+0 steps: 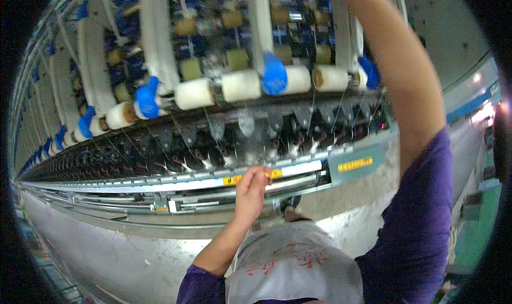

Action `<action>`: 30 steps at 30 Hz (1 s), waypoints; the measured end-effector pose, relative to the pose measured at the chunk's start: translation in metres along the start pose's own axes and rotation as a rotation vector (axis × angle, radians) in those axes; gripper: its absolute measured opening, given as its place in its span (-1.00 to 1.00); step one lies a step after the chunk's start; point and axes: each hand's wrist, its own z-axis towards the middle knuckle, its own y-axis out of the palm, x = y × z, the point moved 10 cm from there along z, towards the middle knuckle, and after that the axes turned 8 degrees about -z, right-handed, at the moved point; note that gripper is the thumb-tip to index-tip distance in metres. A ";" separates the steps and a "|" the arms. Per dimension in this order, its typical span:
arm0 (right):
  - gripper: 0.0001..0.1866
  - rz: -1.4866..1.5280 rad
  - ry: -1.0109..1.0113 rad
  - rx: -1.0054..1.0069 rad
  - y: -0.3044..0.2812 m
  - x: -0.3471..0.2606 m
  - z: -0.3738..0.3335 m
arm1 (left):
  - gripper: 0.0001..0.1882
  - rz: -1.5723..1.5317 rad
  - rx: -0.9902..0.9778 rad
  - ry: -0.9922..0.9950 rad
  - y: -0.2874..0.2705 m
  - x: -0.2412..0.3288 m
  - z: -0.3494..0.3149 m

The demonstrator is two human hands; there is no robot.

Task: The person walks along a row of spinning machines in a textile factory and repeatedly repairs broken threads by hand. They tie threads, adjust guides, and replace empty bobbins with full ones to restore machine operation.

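Observation:
My left hand (252,189) is closed, its fingers curled together in front of the long rail (197,185) of a spinning machine. Whether anything thin is between those fingers cannot be made out. My right arm (408,58) reaches up along the machine's right end, and its hand is beyond the upper edge. Between the arms sits a row of white fibre-covered rollers (241,85), with blue-tipped pressure arms (274,75) coming down onto them. Below the rollers, fine yarns run to a row of spindles (229,157). Clear round shapes (246,122) there are blurred.
The machine stretches far to the left. A grey-green end cover (354,168) with a yellow label closes its right end. Pale floor (128,250) lies along the front. An aisle (469,144) with green equipment runs at the right. I wear a whitish apron (293,266).

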 end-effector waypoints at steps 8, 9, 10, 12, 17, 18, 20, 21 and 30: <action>-0.70 0.552 0.004 0.034 0.002 -0.071 -0.267 | -0.89 -0.282 -0.103 0.139 0.050 0.027 0.051; -0.70 0.615 0.086 -0.091 0.028 -0.064 -0.285 | -0.88 -0.268 -0.081 0.158 0.055 0.031 0.060; -0.70 0.857 0.512 -0.191 0.080 -0.039 -0.313 | -0.87 -0.254 -0.080 0.185 0.062 0.035 0.068; -0.62 0.960 0.718 -0.065 0.118 -0.016 -0.337 | -0.85 -0.344 -0.171 0.233 0.080 0.044 0.086; -0.51 1.001 0.548 -0.005 0.148 -0.014 -0.330 | -0.82 -0.335 -0.113 0.357 0.090 0.047 0.113; -0.50 1.026 0.523 0.033 0.150 -0.015 -0.324 | -0.82 -0.324 -0.116 0.377 0.090 0.047 0.114; -0.49 1.105 0.590 0.044 0.160 -0.013 -0.318 | -0.81 -0.299 -0.107 0.398 0.086 0.045 0.117; -0.49 1.105 0.585 0.047 0.160 -0.014 -0.314 | -0.81 -0.258 -0.069 0.407 0.082 0.044 0.119; -0.45 1.305 0.610 0.078 0.161 -0.015 -0.305 | -0.85 -0.333 -0.115 0.431 0.081 0.034 0.129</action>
